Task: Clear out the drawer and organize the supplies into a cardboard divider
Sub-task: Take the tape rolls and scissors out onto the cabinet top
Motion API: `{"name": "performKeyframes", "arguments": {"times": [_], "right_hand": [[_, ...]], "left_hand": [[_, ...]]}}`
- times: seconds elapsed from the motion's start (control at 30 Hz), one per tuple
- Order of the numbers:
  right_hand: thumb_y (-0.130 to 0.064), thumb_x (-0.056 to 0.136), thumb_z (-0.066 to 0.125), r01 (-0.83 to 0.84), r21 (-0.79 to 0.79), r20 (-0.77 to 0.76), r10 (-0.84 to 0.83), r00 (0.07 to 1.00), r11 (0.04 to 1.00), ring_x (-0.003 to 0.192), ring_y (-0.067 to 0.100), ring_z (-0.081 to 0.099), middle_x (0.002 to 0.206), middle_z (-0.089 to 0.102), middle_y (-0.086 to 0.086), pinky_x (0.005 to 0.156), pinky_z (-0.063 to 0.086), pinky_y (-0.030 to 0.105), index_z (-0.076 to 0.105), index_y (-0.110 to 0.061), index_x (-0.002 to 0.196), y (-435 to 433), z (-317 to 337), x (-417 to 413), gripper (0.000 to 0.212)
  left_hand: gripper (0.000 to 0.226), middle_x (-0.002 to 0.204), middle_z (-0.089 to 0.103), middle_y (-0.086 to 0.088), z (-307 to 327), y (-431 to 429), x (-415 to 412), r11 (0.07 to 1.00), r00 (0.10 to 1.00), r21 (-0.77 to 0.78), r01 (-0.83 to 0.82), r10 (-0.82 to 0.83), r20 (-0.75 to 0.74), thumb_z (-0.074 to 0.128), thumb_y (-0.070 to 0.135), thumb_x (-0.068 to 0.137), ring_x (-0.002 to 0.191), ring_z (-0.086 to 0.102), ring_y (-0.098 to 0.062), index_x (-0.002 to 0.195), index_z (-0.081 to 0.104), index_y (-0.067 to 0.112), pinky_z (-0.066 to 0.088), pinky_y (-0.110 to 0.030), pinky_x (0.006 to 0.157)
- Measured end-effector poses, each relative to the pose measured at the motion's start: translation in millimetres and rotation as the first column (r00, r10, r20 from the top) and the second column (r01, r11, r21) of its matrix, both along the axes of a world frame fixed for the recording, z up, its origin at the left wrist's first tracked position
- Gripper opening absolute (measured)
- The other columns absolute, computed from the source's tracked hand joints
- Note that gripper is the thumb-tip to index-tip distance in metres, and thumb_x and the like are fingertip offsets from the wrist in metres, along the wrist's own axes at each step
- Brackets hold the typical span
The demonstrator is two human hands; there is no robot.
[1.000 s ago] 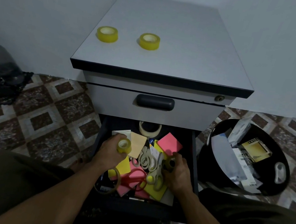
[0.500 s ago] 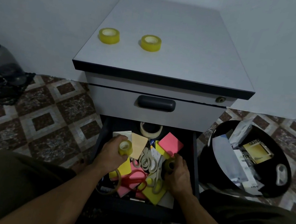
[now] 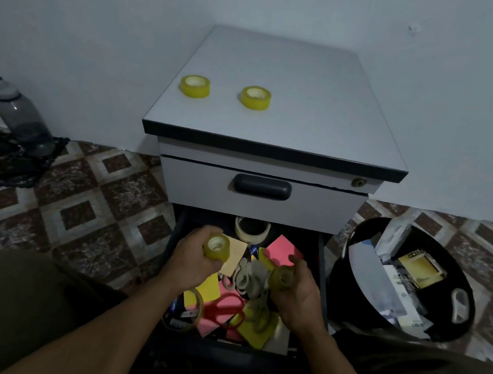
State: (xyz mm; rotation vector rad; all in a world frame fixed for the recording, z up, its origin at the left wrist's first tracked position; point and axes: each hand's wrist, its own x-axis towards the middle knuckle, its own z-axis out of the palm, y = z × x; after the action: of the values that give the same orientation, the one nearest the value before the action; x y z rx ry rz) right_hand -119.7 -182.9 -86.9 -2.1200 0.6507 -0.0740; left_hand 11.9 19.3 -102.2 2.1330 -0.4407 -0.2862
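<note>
Change since earlier frame: both hands have risen slightly above the drawer contents, each keeping its tape roll; the right hand's roll now shows more clearly, lifted off the scissors.
Left hand (image 3: 195,260): forearm reaches forward from the lower left; fingers curled closed around a yellow tape roll (image 3: 217,247), its hollow core facing the viewer.
Right hand (image 3: 296,290): forearm enters from the lower right; fingers and thumb closed on a second, dimmer tape roll (image 3: 281,278), held level with the left hand and apart from it.
Drawer (image 3: 322,259): lower drawer of the cabinet, pulled open directly beneath both hands.
Drawer contents: pink sticky notes (image 3: 282,249) just beyond the right hand; a peach note (image 3: 234,256) beside the left-hand roll; pale scissors (image 3: 247,278) between the two hands; red-handled scissors (image 3: 224,308) and yellow sticky notes (image 3: 254,329) nearer the person, below the hands; a wide masking tape roll (image 3: 252,230) at the drawer's back, beyond both hands.
Cabinet top (image 3: 312,107): well beyond the hands, carrying two more yellow tape rolls, one to the left (image 3: 195,86) and one beside it (image 3: 255,97), apart from each other.
Black bin (image 3: 348,282): on the floor just right of the right hand, filled with paper and packaging.
Water bottle (image 3: 19,116): far left of the left hand, against the wall.
</note>
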Motion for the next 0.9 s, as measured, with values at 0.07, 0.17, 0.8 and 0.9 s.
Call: {"name": "performKeyframes", "arguments": {"times": [0.07,0.17,0.8,0.9], "right_hand": [[-0.016,0.072,0.075,-0.019,-0.008,0.041,0.02,0.999,1.0,0.102,0.019,0.059,0.122,0.059,0.003,0.076,0.051,0.03,0.042,-0.029,0.136,3.3,17.9,-0.5,0.074],[-0.029,0.07,0.077,-0.047,-0.038,0.104,0.05,0.993,0.998,0.104,0.016,0.059,0.12,0.061,-0.003,0.084,0.05,0.032,0.045,-0.031,0.135,10.8,47.0,-5.7,0.072],[-0.023,0.075,0.078,-0.178,-0.28,0.376,0.278,0.884,0.944,0.09,0.0,0.06,0.107,0.058,-0.016,0.07,0.046,0.012,0.049,-0.036,0.125,4.1,251.9,50.1,0.059],[-0.025,0.076,0.078,-0.139,-0.285,0.379,0.245,0.893,0.948,0.092,0.011,0.06,0.109,0.058,-0.01,0.075,0.045,0.023,0.051,-0.031,0.126,-8.6,271.0,101.7,0.057]], "left_hand": [[0.06,0.114,0.062,0.003,17.2,0.7,-8.0,0.999,1.0,-0.032,0.005,-0.005,0.007,0.082,0.01,0.071,0.101,0.062,-0.016,0.123,0.06,0.027,0.055,-0.036,0.086],[0.056,0.111,0.063,0.006,49.3,3.6,-19.9,0.998,0.999,-0.063,0.027,-0.025,0.034,0.082,0.01,0.072,0.099,0.062,-0.01,0.119,0.06,0.031,0.052,-0.022,0.079],[0.054,0.099,0.067,0.016,268.2,36.0,28.5,0.983,0.952,-0.181,0.017,0.039,0.302,0.087,0.035,0.062,0.08,0.063,0.006,0.111,0.065,0.037,0.047,-0.007,0.067],[0.048,0.101,0.065,0.012,281.2,29.3,81.6,0.978,0.943,-0.195,-0.074,0.132,0.304,0.087,0.028,0.07,0.081,0.063,0.0,0.112,0.065,0.036,0.051,-0.02,0.073]]}}
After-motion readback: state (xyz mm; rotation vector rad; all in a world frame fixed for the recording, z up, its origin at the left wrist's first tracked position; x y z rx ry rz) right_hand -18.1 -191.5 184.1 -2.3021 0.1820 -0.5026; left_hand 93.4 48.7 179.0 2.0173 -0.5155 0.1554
